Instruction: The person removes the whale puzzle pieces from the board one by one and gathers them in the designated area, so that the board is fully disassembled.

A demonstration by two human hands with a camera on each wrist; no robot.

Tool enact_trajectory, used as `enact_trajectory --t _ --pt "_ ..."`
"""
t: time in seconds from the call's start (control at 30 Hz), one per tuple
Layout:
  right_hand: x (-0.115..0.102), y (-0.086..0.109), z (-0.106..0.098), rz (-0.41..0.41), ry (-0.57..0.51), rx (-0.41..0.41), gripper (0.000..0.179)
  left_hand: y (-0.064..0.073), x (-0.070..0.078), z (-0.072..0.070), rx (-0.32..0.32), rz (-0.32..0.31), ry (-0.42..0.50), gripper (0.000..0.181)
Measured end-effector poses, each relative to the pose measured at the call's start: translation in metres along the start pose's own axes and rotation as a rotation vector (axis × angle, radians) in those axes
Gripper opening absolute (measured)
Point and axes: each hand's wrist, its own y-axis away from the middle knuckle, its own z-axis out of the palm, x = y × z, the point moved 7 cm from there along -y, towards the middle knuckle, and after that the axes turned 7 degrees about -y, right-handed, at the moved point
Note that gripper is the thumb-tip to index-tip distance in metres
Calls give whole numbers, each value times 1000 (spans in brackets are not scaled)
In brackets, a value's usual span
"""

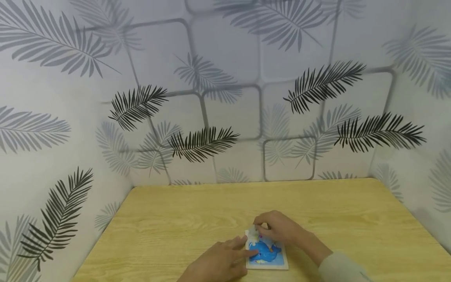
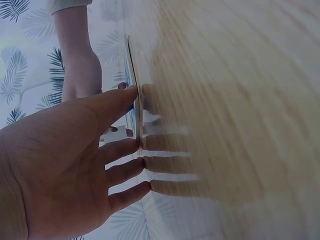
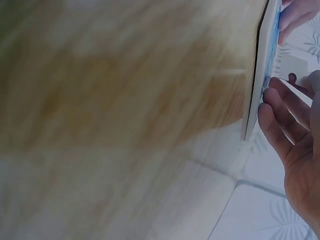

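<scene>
A small square jigsaw board (image 1: pixel 267 267) with a white border and a blue sea-animal picture lies flat on the table. My left hand (image 1: pixel 222 260) is at its left side, index finger extended onto the picture. In the left wrist view its thumb is at the board's edge, and the other fingers are nearly straight with their tips on the tabletop. Over the board's far part, my right hand (image 1: pixel 282 229) pinches a pale puzzle piece (image 3: pixel 294 65) between thumb and index finger. Its other fingertips rest at the board's surface in the right wrist view.
The wood-grain table (image 1: pixel 169 223) extends around the board on all sides. Behind it and at both sides stand pale walls (image 1: pixel 232 113) with a leaf pattern. A light sleeve (image 1: pixel 340 268) covers the right forearm.
</scene>
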Motion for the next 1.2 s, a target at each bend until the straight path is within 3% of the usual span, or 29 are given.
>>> enact_trajectory --t 0.1,0.2,0.4,0.57,0.7,0.9,1.2 --pt "4 4 -3 42 -106 29 17 -1 -4 3 -15 -58 83 54" --pt "8 8 -6 81 -207 36 18 -2 -4 3 -17 -71 96 54" --pt "10 16 -12 113 -304 58 20 -1 -2 0 10 -30 50 54" --pt "16 24 -18 160 -368 88 22 -1 -4 4 -6 -65 76 55" --pt "22 31 -22 185 -442 105 23 -1 -3 4 -6 -57 46 56" --pt "26 44 -34 198 -448 153 20 -1 -2 3 -15 -65 41 57" --pt "34 70 -55 199 -344 214 15 -1 -3 3 -1 -93 87 54"
